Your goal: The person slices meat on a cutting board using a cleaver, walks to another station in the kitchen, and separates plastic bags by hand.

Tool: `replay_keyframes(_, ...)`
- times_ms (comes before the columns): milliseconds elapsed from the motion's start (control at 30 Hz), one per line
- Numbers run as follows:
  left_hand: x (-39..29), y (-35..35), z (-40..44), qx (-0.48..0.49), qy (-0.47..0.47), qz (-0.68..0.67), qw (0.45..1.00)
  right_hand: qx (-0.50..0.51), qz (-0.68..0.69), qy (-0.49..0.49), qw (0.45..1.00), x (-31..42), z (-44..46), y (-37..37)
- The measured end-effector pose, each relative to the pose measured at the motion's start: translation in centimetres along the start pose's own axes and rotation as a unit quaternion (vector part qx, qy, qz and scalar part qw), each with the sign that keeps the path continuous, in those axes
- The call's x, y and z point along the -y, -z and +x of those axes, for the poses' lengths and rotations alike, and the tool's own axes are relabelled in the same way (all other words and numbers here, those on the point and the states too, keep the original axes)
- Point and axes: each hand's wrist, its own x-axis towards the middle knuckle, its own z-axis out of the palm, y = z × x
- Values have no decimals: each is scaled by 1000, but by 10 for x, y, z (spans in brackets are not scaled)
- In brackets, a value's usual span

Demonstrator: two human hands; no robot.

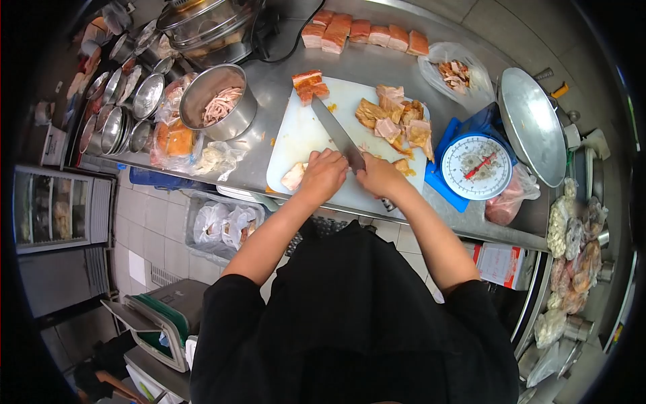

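Observation:
My right hand (378, 176) is closed round the handle of a large knife (334, 129), whose blade points up and left over the white cutting board (286, 145). Just left of the blade, my left hand (324, 174) rests on the board with its fingers curled; what lies under them is hidden. A pale meat piece (293, 176) sits beside my left hand. Near the knife's tip is a cut reddish-brown slab of meat (310, 87) at the board's top left corner. Browned meat pieces (397, 118) are heaped on the board's right side.
A steel pot (243, 121) with sliced meat stands at left, near steel bowls (149, 95). Meat blocks (336, 32) line the back. A bag of scraps (455, 74), a blue scale (476, 166) and a large metal pan (531, 128) are at right. Another person's arm (116, 384) shows lower left.

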Motion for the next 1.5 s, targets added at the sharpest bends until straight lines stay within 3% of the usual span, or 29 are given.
replay_keyframes(133, 0, -1, 0, -7, 5, -11, 1000, 48, -49, -10, 998, 2, -17, 6)
replay_keyframes(167, 4, 1, 1, -8, 7, -10, 1000, 7, -48, 14, 999, -13, -6, -14)
replay_keyframes(233, 11, 14, 9, 104, 26, -36, 994, -47, 5, 25, 999, -25, 5, -28)
replay_keyframes(267, 15, 25, 10, 102, 25, -34, 994, -48, 4, 27, 998, -29, 5, -21)
replay_keyframes(333, 25, 57, 10, 47, 63, -47, 996, 22, 65, -41, 997, -10, -15, 6)
replay_keyframes(367, 26, 69, 7, 69, 62, -23, 995, 20, 65, -38, 997, -20, -11, 0)
replay_keyframes(400, 25, 72, 0, 69, 65, -22, 995, -44, 39, 18, 998, -40, -6, -16)
replay_keyframes(433, 25, 75, -5, 126, 66, 32, 989, -108, 13, 75, 991, -53, -3, -26)
replay_keyframes(467, 24, 76, -8, 184, 66, 85, 977, -108, 12, 78, 991, -60, -2, -29)
replay_keyframes(633, 24, 44, -2, 175, 59, 84, 979, -118, 28, 59, 991, -61, -12, -27)
replay_keyframes(700, 26, 36, 3, 72, -34, 25, 997, -109, 10, 49, 993, -50, -26, -17)
replay_keyframes(800, 19, 34, 6, -8, -6, 25, 1000, -100, -26, 40, 994, -38, -40, -9)
replay_keyframes(933, 16, 19, -11, 14, 53, -3, 998, -100, -85, 71, 989, -25, -48, -8)
replay_keyframes(1133, 4, 3, -15, -99, 58, 37, 993, -46, -159, 89, 982, -9, -58, -6)
replay_keyframes(1333, 13, 1, -16, -63, 57, 35, 996, -81, -140, 102, 982, -14, 0, -38)
replay_keyframes(1467, 8, 5, -13, -75, 48, 16, 996, -76, -143, 136, 977, -7, 16, -13)
replay_keyframes(1500, 9, 4, -14, -82, 49, 14, 995, -14, -126, 90, 988, 12, 0, 9)
